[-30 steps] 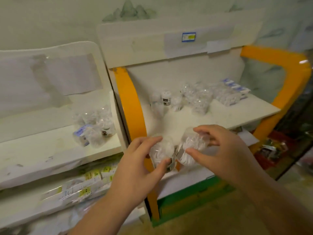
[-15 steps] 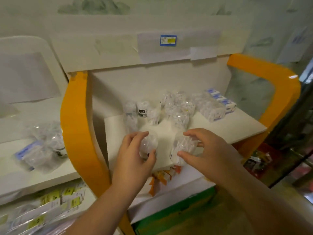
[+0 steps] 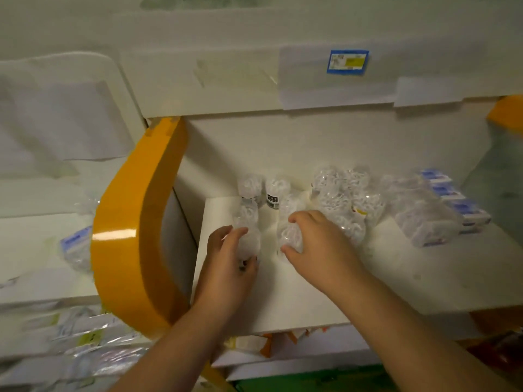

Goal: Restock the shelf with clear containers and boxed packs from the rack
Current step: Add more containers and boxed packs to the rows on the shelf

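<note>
My left hand (image 3: 229,258) is shut on a clear container (image 3: 249,241) of white contents, held low over the white shelf (image 3: 325,301). My right hand (image 3: 317,244) grips a second clear container (image 3: 290,236) just to the right of it, and this one touches the shelf. Behind them stand more clear containers (image 3: 336,199), one with a dark label (image 3: 273,193). Boxed packs (image 3: 441,213) with blue ends lie in a row at the shelf's right.
An orange curved frame (image 3: 133,236) bounds the shelf's left side; its other end (image 3: 506,111) shows at the upper right. A blue price tag (image 3: 347,61) sits on the board above. The rack on the left (image 3: 34,250) holds wrapped packs (image 3: 76,247). Lower shelves carry packets.
Both hands have moved forward and down with their containers, from in front of the shelf edge onto the shelf behind the earlier ones. My view has moved closer.
</note>
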The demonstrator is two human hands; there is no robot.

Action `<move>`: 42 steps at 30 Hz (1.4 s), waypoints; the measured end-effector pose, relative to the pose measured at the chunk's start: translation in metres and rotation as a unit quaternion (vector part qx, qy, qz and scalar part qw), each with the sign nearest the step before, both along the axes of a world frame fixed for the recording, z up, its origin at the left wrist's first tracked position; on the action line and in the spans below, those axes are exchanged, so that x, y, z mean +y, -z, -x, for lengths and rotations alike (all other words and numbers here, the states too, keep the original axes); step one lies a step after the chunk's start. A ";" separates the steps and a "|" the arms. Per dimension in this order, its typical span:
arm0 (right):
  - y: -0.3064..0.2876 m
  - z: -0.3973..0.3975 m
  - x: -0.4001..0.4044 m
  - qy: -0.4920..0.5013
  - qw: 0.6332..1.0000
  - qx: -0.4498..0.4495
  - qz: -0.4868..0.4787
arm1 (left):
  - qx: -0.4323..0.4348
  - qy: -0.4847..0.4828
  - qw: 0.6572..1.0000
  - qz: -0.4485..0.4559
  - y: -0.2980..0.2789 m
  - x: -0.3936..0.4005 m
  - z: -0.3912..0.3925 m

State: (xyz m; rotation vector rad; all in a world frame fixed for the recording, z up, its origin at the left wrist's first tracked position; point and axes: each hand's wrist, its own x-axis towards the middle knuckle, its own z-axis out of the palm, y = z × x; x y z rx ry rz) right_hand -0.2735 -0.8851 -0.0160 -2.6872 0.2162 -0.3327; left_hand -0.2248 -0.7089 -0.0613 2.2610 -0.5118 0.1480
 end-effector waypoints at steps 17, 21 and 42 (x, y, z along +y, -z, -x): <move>0.011 -0.048 -0.020 -0.065 0.997 0.025 0.023 | 0.005 -0.002 1.000 -0.007 -0.002 -0.037 -0.041; 0.011 -0.051 -0.021 -0.072 0.997 0.024 0.019 | 0.009 -0.015 1.000 -0.014 -0.003 -0.040 -0.039; -0.033 0.020 -0.036 -0.152 0.976 -0.136 -0.071 | -0.113 -0.067 0.985 -0.111 -0.076 -0.017 0.072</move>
